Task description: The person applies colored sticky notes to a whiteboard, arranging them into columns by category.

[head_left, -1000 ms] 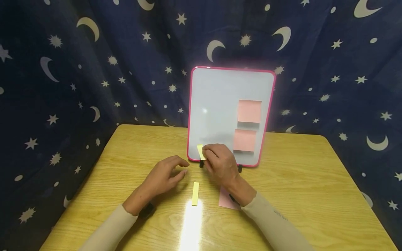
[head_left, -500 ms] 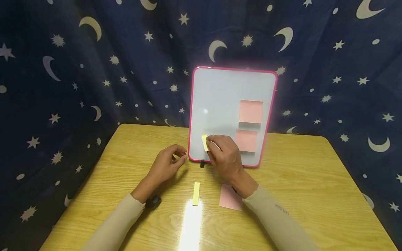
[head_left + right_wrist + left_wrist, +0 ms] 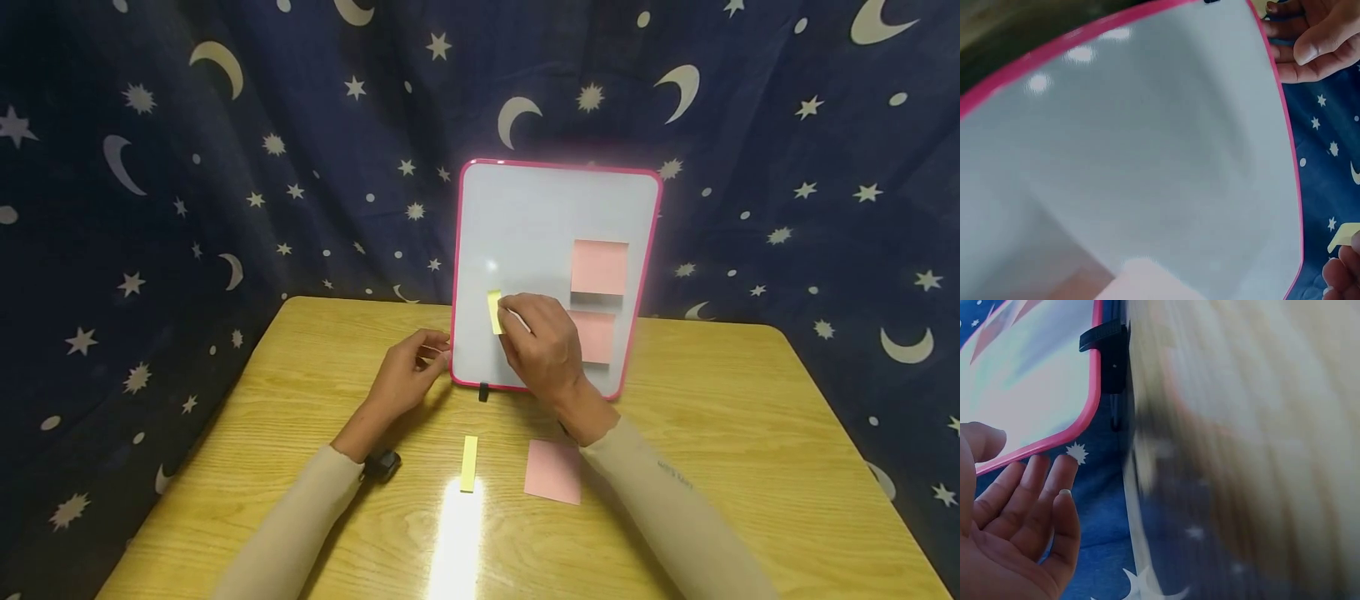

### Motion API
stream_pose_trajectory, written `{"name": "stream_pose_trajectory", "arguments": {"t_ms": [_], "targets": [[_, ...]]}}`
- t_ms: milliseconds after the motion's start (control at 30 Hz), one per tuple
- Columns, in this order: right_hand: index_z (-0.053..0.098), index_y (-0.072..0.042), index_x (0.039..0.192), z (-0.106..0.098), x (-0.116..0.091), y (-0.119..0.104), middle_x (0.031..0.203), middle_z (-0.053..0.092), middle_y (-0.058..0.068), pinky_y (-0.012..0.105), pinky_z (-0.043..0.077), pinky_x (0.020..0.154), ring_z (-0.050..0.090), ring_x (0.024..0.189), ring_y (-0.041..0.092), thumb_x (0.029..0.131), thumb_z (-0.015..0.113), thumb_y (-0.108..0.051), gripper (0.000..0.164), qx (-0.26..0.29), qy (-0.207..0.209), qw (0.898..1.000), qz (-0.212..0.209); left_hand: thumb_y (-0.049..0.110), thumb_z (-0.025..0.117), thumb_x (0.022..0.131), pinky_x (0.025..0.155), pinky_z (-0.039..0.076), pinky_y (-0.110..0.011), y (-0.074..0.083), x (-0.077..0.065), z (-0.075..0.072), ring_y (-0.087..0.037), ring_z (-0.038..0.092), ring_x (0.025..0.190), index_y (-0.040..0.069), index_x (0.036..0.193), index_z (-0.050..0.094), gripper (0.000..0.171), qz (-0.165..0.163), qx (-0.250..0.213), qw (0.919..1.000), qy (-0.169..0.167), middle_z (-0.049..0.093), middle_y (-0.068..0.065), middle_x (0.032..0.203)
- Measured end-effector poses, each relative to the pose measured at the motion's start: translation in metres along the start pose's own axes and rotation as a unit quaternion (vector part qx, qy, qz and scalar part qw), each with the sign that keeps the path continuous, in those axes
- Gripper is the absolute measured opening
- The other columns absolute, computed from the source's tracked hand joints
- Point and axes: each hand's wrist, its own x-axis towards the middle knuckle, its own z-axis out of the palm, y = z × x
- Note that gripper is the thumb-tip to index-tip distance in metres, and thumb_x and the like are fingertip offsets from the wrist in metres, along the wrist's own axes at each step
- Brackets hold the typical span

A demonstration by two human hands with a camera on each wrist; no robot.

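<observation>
A whiteboard (image 3: pixel 517 217) with a pink frame stands tilted back on a small black stand (image 3: pixel 483 392). My right hand (image 3: pixel 546 342) pinches a narrow yellow sticky note (image 3: pixel 494 312) between thumb and fingers, in front of the board's lower middle. Part of that note (image 3: pixel 1342 235) also shows at the right wrist view's edge. At the board's left edge is my left hand (image 3: pixel 405 371), its fingers loosely bent. In the left wrist view its fingertips (image 3: pixel 1063 465) lie right at the pink frame, the thumb overlapping the white face. Two pink sticky notes, upper (image 3: pixel 598 267) and lower (image 3: pixel 596 337), hang on the board's right side.
On the wooden table (image 3: pixel 720 433) lie a yellow strip (image 3: pixel 468 464) and a pink square note (image 3: pixel 553 472), both nearer the front than the board. A dark blue curtain (image 3: pixel 322 125) with moons and stars hangs behind and along the sides.
My right hand has risen along the board with the yellow sticky note. My left hand has moved up and right to the board's left edge.
</observation>
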Motion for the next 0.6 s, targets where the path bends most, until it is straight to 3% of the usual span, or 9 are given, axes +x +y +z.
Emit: {"name": "stream_pose_trajectory", "arguments": {"t_ms": [267,600], "targets": [[0.074,0.001,0.089,0.006,0.012,0.01,0.096,0.074,0.012,0.045,0.059,0.078,0.07,0.087,0.031,0.094,0.065,0.007,0.012,-0.039,0.028,0.999,-0.002,0.013,0.069,0.103,0.087,0.059,-0.042,0.001,0.006,0.005,-0.022,0.074,0.097,0.009,0.132,0.067,0.03,-0.017,-0.013,0.9997,-0.008,0.075,-0.007,0.115],[0.075,0.004,0.09,0.013,0.02,0.026,0.099,0.077,0.014,0.046,0.06,0.081,0.073,0.09,0.032,0.092,0.068,0.008,0.009,-0.071,0.037,0.997,0.019,0.007,0.068,0.103,0.091,0.059,-0.045,-0.002,0.007,0.008,-0.025,0.074,0.097,0.007,0.133,0.066,0.03,-0.022,-0.01,0.9996,-0.014,0.074,-0.01,0.115]]}}
